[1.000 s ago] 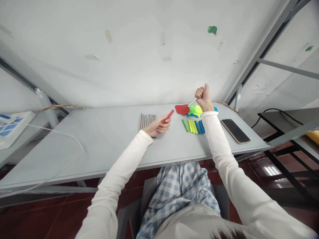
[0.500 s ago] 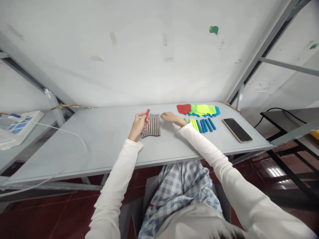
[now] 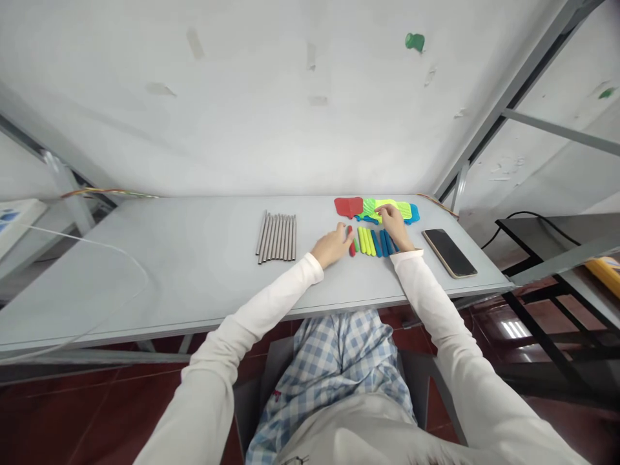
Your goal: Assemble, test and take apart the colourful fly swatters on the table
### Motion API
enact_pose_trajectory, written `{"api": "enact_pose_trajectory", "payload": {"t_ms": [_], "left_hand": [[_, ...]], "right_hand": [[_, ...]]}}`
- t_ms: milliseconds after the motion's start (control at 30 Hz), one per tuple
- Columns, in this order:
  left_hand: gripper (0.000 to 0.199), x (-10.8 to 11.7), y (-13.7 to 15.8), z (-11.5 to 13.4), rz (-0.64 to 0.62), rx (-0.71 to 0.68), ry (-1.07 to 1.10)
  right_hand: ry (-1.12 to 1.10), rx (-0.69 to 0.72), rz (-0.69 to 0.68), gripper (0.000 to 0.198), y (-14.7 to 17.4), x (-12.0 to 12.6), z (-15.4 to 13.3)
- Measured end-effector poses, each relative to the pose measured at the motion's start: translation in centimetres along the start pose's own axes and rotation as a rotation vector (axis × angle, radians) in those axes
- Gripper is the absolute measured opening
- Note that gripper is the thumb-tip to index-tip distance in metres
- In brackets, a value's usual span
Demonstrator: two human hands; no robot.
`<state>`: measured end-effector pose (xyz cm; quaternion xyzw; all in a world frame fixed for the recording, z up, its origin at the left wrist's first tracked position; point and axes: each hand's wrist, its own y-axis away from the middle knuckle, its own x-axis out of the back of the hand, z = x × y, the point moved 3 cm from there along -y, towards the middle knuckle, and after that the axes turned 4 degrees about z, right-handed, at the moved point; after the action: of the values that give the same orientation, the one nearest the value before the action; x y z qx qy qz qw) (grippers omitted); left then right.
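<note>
My left hand [image 3: 334, 246] has its fingers closed on a red stick [image 3: 352, 250], which lies beside a green stick [image 3: 356, 245] on the grey table [image 3: 203, 271]. Over a pile of flat mesh pieces is my right hand [image 3: 394, 226], its bent fingers slightly apart at a yellow mesh piece [image 3: 401, 208]. A red flat piece [image 3: 347, 206], a green mesh piece [image 3: 369, 207] and a blue piece [image 3: 414, 214] make up the rest of the pile. Yellow sticks [image 3: 366, 241] and blue sticks [image 3: 376, 243] lie in a row below, partly hidden by my right hand.
Several metal tubes [image 3: 278, 237] lie side by side at the table's middle. A phone [image 3: 449, 253] rests near the right end. A white cable [image 3: 121, 248] crosses the left side. Behind the table rises a white wall [image 3: 242, 148]; metal frame posts [image 3: 508, 110] stand at the sides.
My left hand has carried the red stick right, from above the metal tubes to beside the green stick. My right hand has moved from beside the tubes to the mesh pieces. The view has shifted slightly.
</note>
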<state>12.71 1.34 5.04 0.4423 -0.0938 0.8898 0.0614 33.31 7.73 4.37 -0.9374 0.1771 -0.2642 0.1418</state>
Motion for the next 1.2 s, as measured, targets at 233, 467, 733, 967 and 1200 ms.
{"api": "enact_pose_trajectory", "payload": {"t_ms": [233, 467, 733, 967, 1200], "left_hand": [[0.036, 2.4, -1.6, -4.4, 0.211, -0.054, -0.323], [0.046, 2.5, -2.1, -10.1, 0.172, -0.144, -0.505], [0.047, 4.1, -1.5, -11.8, 0.091, -0.125, -0.533], [0.044, 4.0, -0.3, -10.3, 0.215, -0.182, -0.600], [0.041, 0.1, 0.1, -7.6, 0.151, -0.427, -0.465]], "right_hand": [[0.080, 0.230, -0.045, 0.025, 1.8, -1.1, -2.3], [0.599, 0.742, -0.429, 0.029, 9.0, -6.9, -6.1], [0.905, 0.718, -0.341, 0.035, 5.8, -6.9, -4.2], [0.818, 0.777, -0.381, 0.026, 6.2, -6.3, -5.3], [0.686, 0.705, -0.556, 0.025, 7.8, -8.2, -5.9]]}}
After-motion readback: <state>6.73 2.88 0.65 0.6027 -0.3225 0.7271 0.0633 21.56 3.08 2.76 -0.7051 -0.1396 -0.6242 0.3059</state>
